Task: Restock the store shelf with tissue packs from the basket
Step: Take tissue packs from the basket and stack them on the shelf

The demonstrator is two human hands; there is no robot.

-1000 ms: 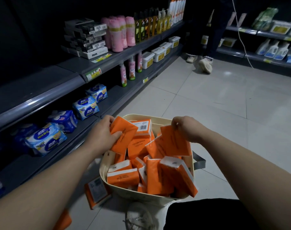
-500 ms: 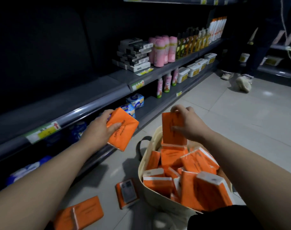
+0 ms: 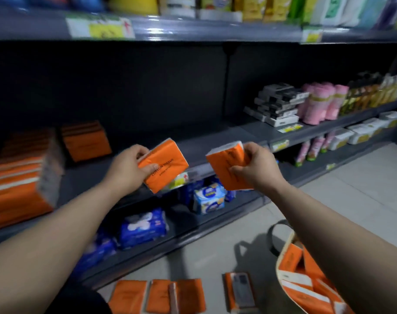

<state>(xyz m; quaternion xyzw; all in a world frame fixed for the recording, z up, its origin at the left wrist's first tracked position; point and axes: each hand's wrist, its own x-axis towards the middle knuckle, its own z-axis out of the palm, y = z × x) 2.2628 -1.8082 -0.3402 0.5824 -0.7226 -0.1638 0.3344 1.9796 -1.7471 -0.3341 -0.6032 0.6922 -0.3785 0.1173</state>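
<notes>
Orange film-wrapped tissue, two units: left pack gripped in my left hand, right pack gripped in my right hand, both just before the shelf front edge. I judge them light, soft and slick; hold across the narrow sides. Stacked packs sit at the shelf's left end; more remain in the basket.

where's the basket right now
In the head view the basket sits on the floor at the lower right, partly hidden behind the person's right arm, with orange tissue packs inside it and loose packs lying on the floor to its left.
</notes>
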